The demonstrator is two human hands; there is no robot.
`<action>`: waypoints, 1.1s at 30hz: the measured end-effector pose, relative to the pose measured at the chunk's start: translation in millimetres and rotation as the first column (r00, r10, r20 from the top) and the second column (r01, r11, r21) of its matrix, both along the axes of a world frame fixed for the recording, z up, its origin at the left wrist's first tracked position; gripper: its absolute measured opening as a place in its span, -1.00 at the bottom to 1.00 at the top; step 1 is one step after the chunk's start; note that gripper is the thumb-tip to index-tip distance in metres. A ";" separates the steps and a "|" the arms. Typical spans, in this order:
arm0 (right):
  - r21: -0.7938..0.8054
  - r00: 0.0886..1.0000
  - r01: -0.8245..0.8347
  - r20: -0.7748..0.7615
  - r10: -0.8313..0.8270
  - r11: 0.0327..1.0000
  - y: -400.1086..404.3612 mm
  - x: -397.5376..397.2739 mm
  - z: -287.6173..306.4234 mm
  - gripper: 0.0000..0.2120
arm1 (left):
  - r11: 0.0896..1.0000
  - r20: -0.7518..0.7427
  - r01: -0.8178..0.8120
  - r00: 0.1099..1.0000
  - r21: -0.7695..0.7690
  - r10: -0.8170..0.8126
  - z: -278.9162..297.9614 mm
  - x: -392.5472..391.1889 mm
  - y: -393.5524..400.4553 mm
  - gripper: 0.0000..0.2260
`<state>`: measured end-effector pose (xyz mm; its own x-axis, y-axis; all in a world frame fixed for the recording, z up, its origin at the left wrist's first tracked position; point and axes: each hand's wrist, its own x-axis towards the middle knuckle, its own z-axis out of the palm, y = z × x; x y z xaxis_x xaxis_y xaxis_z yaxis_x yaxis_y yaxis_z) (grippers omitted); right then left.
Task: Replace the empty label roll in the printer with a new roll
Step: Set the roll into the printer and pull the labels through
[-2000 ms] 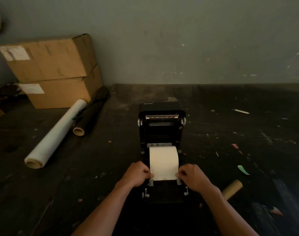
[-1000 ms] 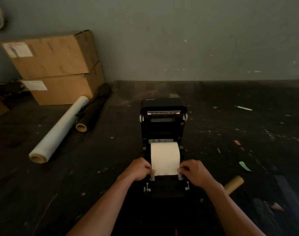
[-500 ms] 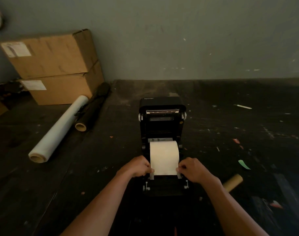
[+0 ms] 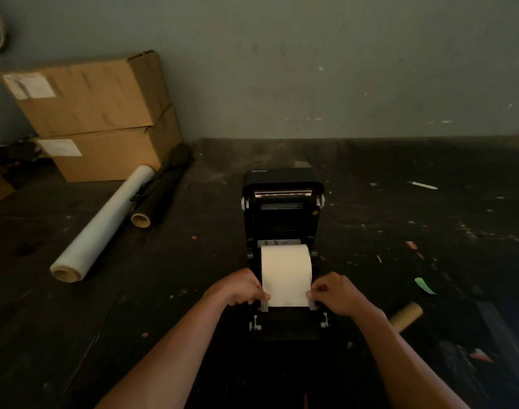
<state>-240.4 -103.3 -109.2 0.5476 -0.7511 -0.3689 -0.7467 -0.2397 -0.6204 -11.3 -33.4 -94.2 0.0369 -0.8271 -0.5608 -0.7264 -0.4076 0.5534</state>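
A black label printer point(image 4: 282, 219) stands on the dark table with its lid swung open and upright. A full white label roll point(image 4: 285, 267) sits in its bay, with a strip of paper drawn forward over the front. My left hand point(image 4: 240, 287) pinches the left edge of that strip. My right hand point(image 4: 336, 293) pinches the right edge. A bare brown cardboard core point(image 4: 406, 315) lies on the table to the right of my right wrist.
Two stacked cardboard boxes point(image 4: 96, 116) stand at the back left against the wall. A roll of clear film point(image 4: 101, 228) and a black roll point(image 4: 161, 190) lie beside them. Small scraps, including a green piece point(image 4: 424, 286), litter the right side of the table.
Both hands stay at the edges of the label strip with only slight shifts. The view has drifted a little; the roll and printer have not moved.
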 end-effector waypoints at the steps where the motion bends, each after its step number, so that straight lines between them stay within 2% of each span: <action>1: 0.005 1.000 -0.002 -0.008 0.002 1.000 -0.7 0.6 0.2 -0.89 | 1.000 -0.014 -0.022 1.000 -0.005 0.022 -1.1 0.1 0.0 -0.69; 4: 0.036 1.000 0.016 -0.023 -0.016 0.999 -3.7 2.6 0.3 -0.90 | 0.995 -0.045 -0.076 0.996 -0.058 0.074 -5.9 0.1 2.1 -0.67; 12: 0.014 0.998 0.056 0.013 -0.056 0.998 2.0 0.5 -4.6 -0.89 | 0.999 -0.015 0.000 1.000 -0.033 0.000 -1.2 0.9 1.9 -0.69; 16: 0.069 0.998 0.056 -0.013 -0.055 0.996 -2.0 3.2 -1.5 -0.94 | 0.995 -0.099 -0.090 0.991 -0.043 0.086 -5.8 1.9 3.1 -0.68; 18: 0.059 0.998 0.064 -0.025 -0.062 0.996 -0.2 4.7 -0.1 -0.91 | 0.993 -0.096 -0.100 0.991 -0.058 0.094 -9.6 1.5 3.8 -0.69; 20: -0.069 0.992 0.121 -0.025 -0.123 0.990 7.0 4.7 1.8 -0.87 | 0.995 -0.059 -0.077 0.996 -0.063 0.074 -11.4 0.7 3.5 -0.70; 22: -0.258 0.974 0.225 0.040 -0.222 0.940 19.0 2.4 5.4 -0.87 | 0.996 -0.027 -0.057 0.998 -0.075 0.056 -12.0 0.6 2.2 -0.69; 23: -0.330 0.973 0.233 0.076 -0.220 0.915 24.8 1.3 5.9 -0.89 | 0.995 -0.020 -0.052 0.998 -0.079 0.051 -12.2 0.7 1.5 -0.69; 25: -0.397 0.994 0.102 0.065 -0.083 0.912 34.3 1.3 3.5 -0.91 | 0.996 -0.023 -0.051 0.999 -0.079 0.050 -12.8 0.8 0.7 -0.70; 28: -0.364 0.994 -0.113 -0.035 0.107 0.925 43.9 3.1 -5.0 -0.80 | 0.998 -0.013 -0.035 0.999 -0.055 0.034 -12.5 1.2 -0.9 -0.73; 33: -0.419 0.978 -0.209 -0.072 0.197 0.884 40.6 2.3 -8.1 -0.78 | 1.000 0.021 -0.001 1.000 -0.026 0.001 -8.3 1.3 -2.9 -0.73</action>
<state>-238.1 -62.7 -117.3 0.6993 -0.7124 -0.0590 -0.6684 -0.6225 -0.4071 -10.0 -36.4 -102.5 0.0492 -0.8415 -0.5381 -0.7378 -0.3937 0.5483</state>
